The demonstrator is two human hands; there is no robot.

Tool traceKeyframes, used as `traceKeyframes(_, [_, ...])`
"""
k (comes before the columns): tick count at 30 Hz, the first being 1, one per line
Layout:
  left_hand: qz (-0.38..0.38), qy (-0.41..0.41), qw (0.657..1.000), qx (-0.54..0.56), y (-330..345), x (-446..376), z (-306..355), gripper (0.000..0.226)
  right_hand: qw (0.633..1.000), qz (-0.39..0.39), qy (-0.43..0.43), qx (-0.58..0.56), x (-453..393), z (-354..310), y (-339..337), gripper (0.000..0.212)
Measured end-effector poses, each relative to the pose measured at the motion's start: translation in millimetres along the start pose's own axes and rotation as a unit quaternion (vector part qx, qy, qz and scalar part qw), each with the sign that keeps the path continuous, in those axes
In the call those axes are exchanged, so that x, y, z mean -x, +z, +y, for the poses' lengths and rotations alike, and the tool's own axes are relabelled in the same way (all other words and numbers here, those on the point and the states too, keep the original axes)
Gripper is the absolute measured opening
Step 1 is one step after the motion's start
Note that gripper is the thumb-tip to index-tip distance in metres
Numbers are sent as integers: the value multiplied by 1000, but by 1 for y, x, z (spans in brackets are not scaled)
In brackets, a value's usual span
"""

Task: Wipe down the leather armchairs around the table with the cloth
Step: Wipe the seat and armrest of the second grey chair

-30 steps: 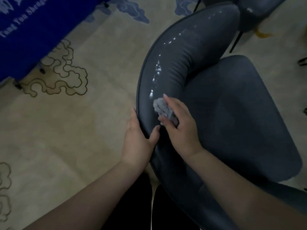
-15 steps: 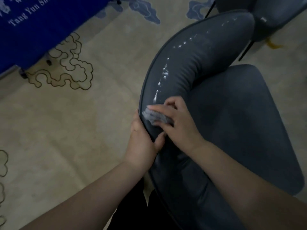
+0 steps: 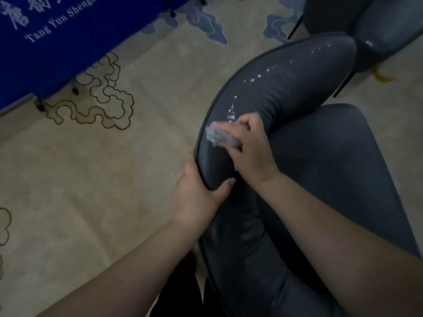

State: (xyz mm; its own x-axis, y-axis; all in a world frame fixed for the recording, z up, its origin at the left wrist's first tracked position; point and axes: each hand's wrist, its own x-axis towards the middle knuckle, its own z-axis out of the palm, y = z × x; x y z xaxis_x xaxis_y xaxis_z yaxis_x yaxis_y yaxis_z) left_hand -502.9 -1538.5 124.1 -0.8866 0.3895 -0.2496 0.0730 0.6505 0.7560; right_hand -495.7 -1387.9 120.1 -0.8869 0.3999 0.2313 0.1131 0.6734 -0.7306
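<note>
Pressing cloth (image 3: 220, 136) on armchair (image 3: 286, 92), right hand (image 3: 250, 152) clamped; left hand (image 3: 196, 193) gripping backrest edge.

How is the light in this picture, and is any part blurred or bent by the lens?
Head view: dim, flat light; the armchair shows faint sheen and white droplets; the cloth under the right hand is slightly smeared; wide lens curves the edges.

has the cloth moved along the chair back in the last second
Yes. The right hand has slid the cloth outward to the piped outer edge of the armchair backrest, away from the seat side, just below the white droplets.
</note>
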Motion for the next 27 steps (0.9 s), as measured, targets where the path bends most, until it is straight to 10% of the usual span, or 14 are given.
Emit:
traceKeyframes(20, [67, -10, 977, -201, 25, -75, 26, 100, 987, 82, 137, -38, -70, 51, -19, 44])
traceKeyframes(27, [56, -25, 978, -197, 25, -77, 29, 99, 996, 7, -39, 79, -80, 38, -10, 37])
